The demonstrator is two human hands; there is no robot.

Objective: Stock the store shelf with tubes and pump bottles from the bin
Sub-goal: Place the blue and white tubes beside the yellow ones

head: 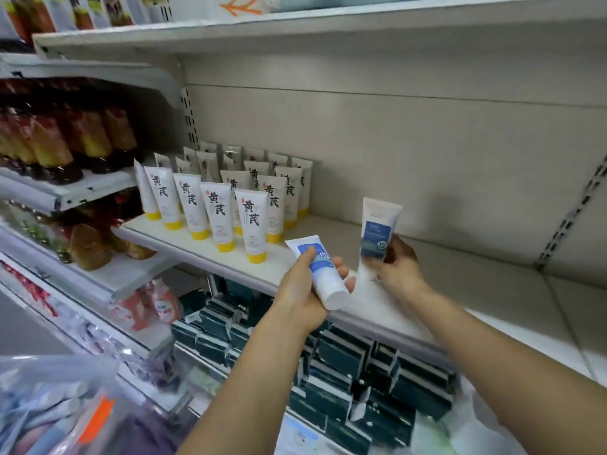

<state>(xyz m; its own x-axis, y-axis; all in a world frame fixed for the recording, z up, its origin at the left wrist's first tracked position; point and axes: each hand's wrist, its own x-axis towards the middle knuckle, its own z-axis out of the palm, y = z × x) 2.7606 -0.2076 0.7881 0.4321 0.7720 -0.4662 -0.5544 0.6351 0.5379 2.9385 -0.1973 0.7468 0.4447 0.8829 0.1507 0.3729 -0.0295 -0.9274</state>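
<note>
My left hand (pixel 303 287) grips a white tube with a blue label (pixel 323 274), tilted, cap toward me, just above the front edge of the white shelf (pixel 460 277). My right hand (pixel 399 262) holds a second white tube with a blue label (pixel 377 228) upright, cap down, at the shelf surface. Several white tubes with yellow caps (pixel 218 218) stand in rows at the shelf's left end. A clear plastic bin (pixel 56 405) with blurred items sits at the bottom left.
The shelf stretches bare to the right of my hands. Dark green boxes (pixel 358 376) fill the shelf below. Red and yellow packets (pixel 56 139) hang on the left bay. A slotted upright (pixel 571 208) runs along the right.
</note>
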